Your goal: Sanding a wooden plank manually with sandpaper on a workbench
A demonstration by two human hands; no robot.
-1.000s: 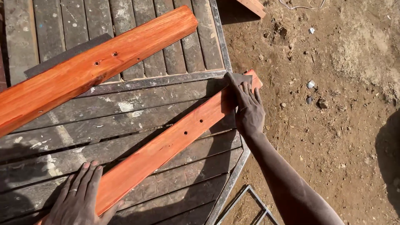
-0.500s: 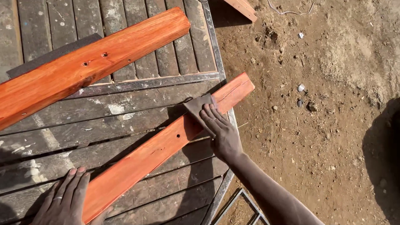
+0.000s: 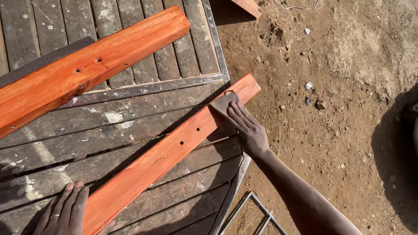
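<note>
A long reddish-orange wooden plank (image 3: 165, 156) with small drilled holes lies diagonally on a dark slatted table (image 3: 130, 113). My right hand (image 3: 246, 128) presses a brownish piece of sandpaper (image 3: 222, 104) flat on the plank near its far end, fingers stretched over the paper. My left hand (image 3: 63, 213), a ring on one finger, rests flat at the plank's near end, holding it down at the bottom left. A second, wider reddish plank (image 3: 87, 65) with two holes lies across the table further away, untouched.
The table's metal rim (image 3: 217, 48) runs along its right edge. Beyond it is sandy ground (image 3: 331, 87) with small stones. A thin metal frame (image 3: 257, 217) lies below the table. Another wood piece (image 3: 248, 6) shows at the top.
My right hand slid with the sandpaper down the plank from its far tip, then back up toward the far end. The left hand stays at the near end.
</note>
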